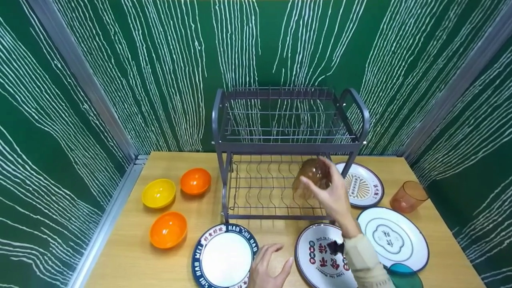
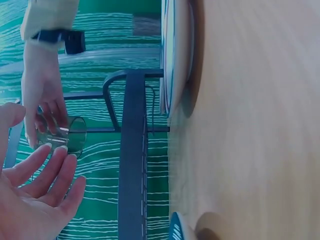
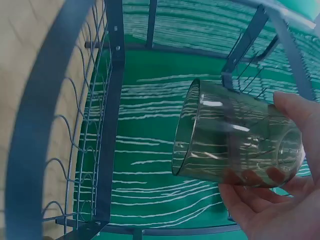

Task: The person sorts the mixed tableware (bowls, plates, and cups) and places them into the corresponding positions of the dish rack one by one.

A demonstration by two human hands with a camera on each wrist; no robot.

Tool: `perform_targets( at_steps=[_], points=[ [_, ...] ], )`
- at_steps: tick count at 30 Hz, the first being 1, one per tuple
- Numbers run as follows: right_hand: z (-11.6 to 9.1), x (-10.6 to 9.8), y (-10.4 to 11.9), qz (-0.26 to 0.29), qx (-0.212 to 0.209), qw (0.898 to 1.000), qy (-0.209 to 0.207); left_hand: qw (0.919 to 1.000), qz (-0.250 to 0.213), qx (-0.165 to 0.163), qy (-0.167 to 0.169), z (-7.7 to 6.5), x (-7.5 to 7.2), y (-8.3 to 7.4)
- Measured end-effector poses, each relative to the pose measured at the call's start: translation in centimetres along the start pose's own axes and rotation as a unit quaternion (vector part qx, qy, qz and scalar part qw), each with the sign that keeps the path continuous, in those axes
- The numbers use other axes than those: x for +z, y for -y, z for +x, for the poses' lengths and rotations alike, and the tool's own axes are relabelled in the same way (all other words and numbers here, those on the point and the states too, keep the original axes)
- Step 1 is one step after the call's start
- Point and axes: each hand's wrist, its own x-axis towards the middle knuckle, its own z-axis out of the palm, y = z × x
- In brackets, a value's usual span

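Note:
My right hand (image 1: 335, 197) grips a clear brownish tumbler (image 1: 310, 173) near its base, thumb on one side and fingers on the other. In the right wrist view the tumbler (image 3: 235, 137) is mouth down, with a gap between its rim and the wire lower shelf (image 3: 75, 135). It is inside the right part of the two-tier dark dish rack (image 1: 288, 149), below the upper shelf. Nothing is in my left hand (image 1: 270, 268), which hovers with relaxed fingers between a blue-rimmed plate (image 1: 226, 260) and a white plate with red lettering (image 1: 320, 264).
Two orange bowls (image 1: 195, 181) and a yellow bowl (image 1: 159, 193) sit left of the rack. On the right are a sunburst-patterned plate (image 1: 362, 186), a white plate (image 1: 412, 228), an orange tumbler (image 1: 407, 197) and a teal cup (image 1: 404, 278). Green walls surround the table.

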Motion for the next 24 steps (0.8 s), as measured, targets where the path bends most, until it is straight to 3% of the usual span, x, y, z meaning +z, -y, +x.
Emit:
perform_targets(
  at_steps=[4,10,14,20,24],
  points=[
    [1.6,0.5,-1.2,-0.023,0.020,1.000,0.001,0.9998,-0.001,0.013,-0.012,-0.8,-0.3,0.2],
    [2.9,1.2,-2.9,-0.047,0.028,0.999,0.004,0.9996,0.001,-0.030,-0.003,-1.9,-0.8,-0.1],
    [3.5,1.6,-3.8,-0.044,0.039,0.998,0.009,0.9992,0.012,-0.037,-0.001,-2.6,-1.0,-0.1],
    [4.9,2.8,-5.4,-0.034,0.019,0.999,0.007,0.9991,0.027,-0.030,0.010,-3.3,-1.3,0.3],
    [5.5,3.7,-6.8,-0.036,0.019,0.999,-0.006,0.9989,0.045,-0.006,0.006,-3.6,-1.2,0.7]
  ],
)
